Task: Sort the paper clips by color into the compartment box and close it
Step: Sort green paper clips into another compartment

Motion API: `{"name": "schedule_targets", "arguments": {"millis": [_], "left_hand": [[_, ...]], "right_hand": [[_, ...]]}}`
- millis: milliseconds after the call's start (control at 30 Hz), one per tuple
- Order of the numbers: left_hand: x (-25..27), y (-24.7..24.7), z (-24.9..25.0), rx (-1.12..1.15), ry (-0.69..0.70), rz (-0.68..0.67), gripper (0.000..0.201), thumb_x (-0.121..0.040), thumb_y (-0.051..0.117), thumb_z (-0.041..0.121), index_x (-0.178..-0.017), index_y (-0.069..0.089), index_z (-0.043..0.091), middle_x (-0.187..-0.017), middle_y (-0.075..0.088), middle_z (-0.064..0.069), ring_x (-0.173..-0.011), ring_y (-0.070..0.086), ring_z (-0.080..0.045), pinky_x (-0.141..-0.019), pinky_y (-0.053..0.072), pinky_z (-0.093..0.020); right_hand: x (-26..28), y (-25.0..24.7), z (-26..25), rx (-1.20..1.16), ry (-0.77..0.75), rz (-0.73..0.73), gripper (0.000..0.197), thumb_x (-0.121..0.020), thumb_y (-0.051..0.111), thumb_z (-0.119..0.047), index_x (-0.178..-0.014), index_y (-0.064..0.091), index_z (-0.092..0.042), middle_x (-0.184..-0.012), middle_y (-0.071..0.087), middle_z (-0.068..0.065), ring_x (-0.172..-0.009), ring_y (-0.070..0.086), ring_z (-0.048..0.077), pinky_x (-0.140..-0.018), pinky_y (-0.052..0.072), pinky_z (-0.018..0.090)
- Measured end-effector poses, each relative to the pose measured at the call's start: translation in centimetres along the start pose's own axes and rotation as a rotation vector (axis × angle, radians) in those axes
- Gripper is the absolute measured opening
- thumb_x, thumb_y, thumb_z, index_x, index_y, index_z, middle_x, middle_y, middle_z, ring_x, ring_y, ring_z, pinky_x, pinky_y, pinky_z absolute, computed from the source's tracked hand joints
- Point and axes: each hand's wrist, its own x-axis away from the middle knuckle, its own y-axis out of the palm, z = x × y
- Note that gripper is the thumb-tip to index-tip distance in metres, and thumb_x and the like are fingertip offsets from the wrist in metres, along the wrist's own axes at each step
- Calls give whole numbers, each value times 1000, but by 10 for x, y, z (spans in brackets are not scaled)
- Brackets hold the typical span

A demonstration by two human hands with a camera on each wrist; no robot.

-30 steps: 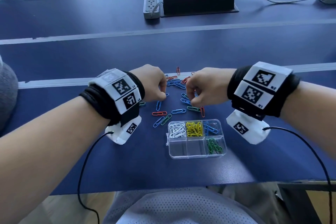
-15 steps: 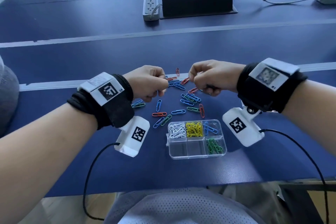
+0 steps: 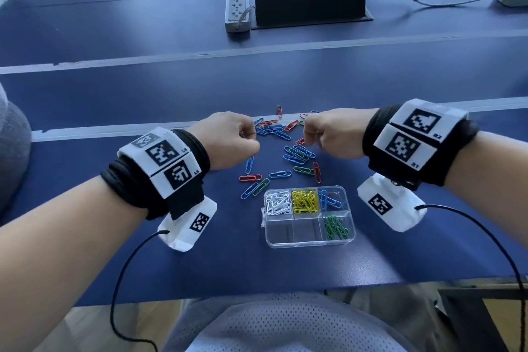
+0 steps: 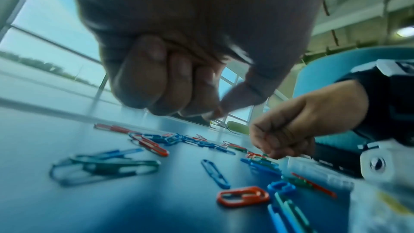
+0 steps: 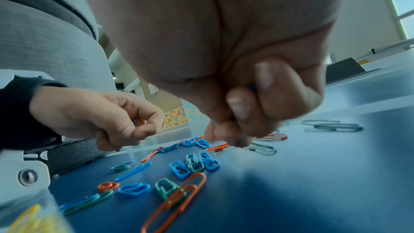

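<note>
A clear compartment box (image 3: 310,243) lies open on the blue table, with white, yellow and blue clips in its far row and green clips (image 3: 335,227) in the near right cell. Loose blue, red and green paper clips (image 3: 297,153) are scattered just beyond it. My left hand (image 3: 253,134) hovers over the pile's left side with curled fingers; a bit of blue clip (image 5: 133,121) shows between its fingers. My right hand (image 3: 307,134) is curled over the pile's right side, and a blue clip (image 5: 253,88) peeks out of its grip.
A grey power strip (image 3: 236,13) and a black cable flap (image 3: 310,6) sit far back, with cables trailing right. A grey seam strip (image 3: 114,130) crosses the table behind the pile. The table's front edge runs just behind my lap. A grey chair back (image 3: 11,151) stands left.
Both hands have lifted off the clips nearer the box and shifted toward the far part of the pile, a little farther apart, fingers still curled.
</note>
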Motion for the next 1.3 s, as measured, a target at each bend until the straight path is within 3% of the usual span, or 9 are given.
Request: {"name": "schedule_targets", "arguments": {"millis": [67, 167, 267, 500, 700, 800, 933, 1167, 1300], "left_hand": [[3, 0, 0, -191, 33, 3, 12, -76, 60, 31, -68, 56, 23, -60, 52, 9, -57, 46, -5, -56, 38, -23], [3, 2, 0, -372, 53, -22, 20, -73, 68, 47, -78, 63, 28, -65, 49, 13, -67, 47, -10, -63, 37, -25], [0, 4, 1, -404, 55, -1, 17, -74, 69, 45, -77, 68, 28, -65, 48, 14, -74, 50, -14, -66, 40, -26], [0, 6, 3, -403, 22, -19, 17, -81, 65, 39, -83, 71, 24, -63, 49, 13, -76, 50, -15, -64, 37, -25], [7, 0, -5, -443, -5, 5, 24, -72, 70, 48, -80, 71, 24, -73, 59, 6, -81, 55, -17, -61, 36, -23], [10, 1, -4, -470, 5, -6, 19, -74, 69, 44, -78, 70, 25, -68, 54, 8, -80, 54, -17, -63, 38, -24], [8, 6, 0, -475, 18, -4, 12, -78, 63, 31, -80, 72, 22, -82, 65, 4, -84, 59, -19, -63, 43, -25], [3, 8, 5, -504, 16, 12, 19, -76, 62, 31, -84, 71, 16, -89, 69, -2, -89, 64, -25, -68, 48, -27], [0, 11, 11, -523, 32, -11, 16, -73, 63, 29, -80, 71, 18, -86, 69, -1, -85, 64, -25, -67, 50, -27]], "right_hand": [[-1, 0, -1, 11, 9, 10, 30, -96, 42, -15, -114, 62, -3, -114, 63, 13, -104, 56, 30, -80, 44, 29], [-4, 3, -1, 24, 9, 9, 30, -90, 57, -37, -102, 70, -12, -93, 67, 3, -90, 57, 22, -74, 42, 25], [-5, 5, -3, 62, -29, 35, 18, -82, 68, -32, -92, 74, -18, -70, 57, -10, -82, 56, 16, -70, 43, 23], [-1, 1, -2, 60, -39, 19, 10, -79, 68, -30, -74, 64, -23, -83, 65, -1, -81, 57, 18, -70, 46, 24], [6, -5, 8, -398, 8, -39, 21, -83, 53, -13, -63, 46, -16, -63, 47, 7, -55, 39, 21, -49, 33, 23], [5, -6, 14, -774, 3, -76, 29, -78, 39, 6, -56, 36, -13, -56, 43, 10, -49, 26, 17, -44, 19, 18], [5, -6, 17, -934, -37, -68, 32, -76, 35, 10, -53, 34, -12, -54, 44, 11, -40, 23, 14, -40, 16, 14], [0, -5, 10, -203, -33, 121, 10, -81, 62, -21, -74, 55, -23, -64, 52, -9, -60, 47, 12, -53, 37, 22], [-6, 0, -3, 55, -109, 112, 6, -77, 69, -27, -83, 70, -24, -72, 59, -9, -77, 56, 15, -66, 38, 21]]}}
